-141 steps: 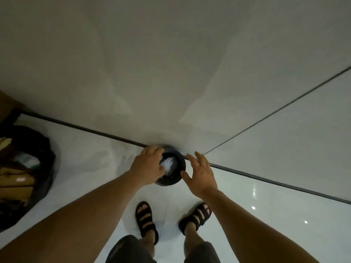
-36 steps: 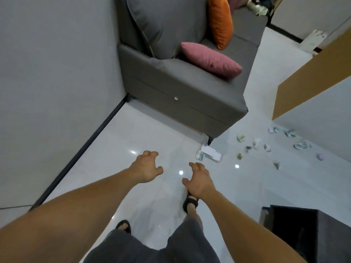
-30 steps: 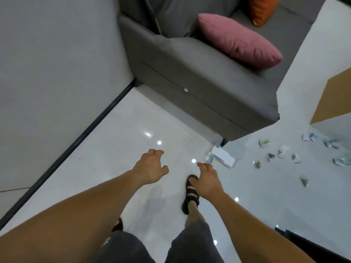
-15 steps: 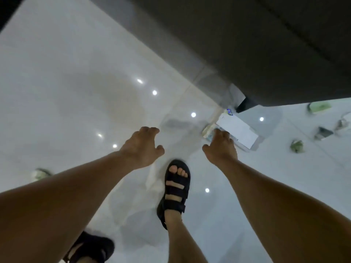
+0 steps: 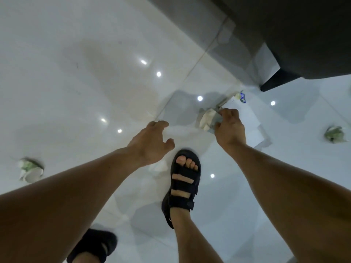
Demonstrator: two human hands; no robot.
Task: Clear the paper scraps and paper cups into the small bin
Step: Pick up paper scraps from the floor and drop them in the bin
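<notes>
Pick-up step: the right hand (image 5: 229,128) pinches a crumpled cream-and-grey paper scrap (image 5: 206,119) on the glossy white floor (image 5: 76,82) at its fingertips, the left hand (image 5: 152,143) hangs loosely curled and empty, and next probably comes a clean lift toward the unseen small bin.

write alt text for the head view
A right hand pinches a crumpled paper scrap on a white floor beside a sofa. The left hand hovers open near a sandalled foot; a crushed paper cup lies far left.
</notes>
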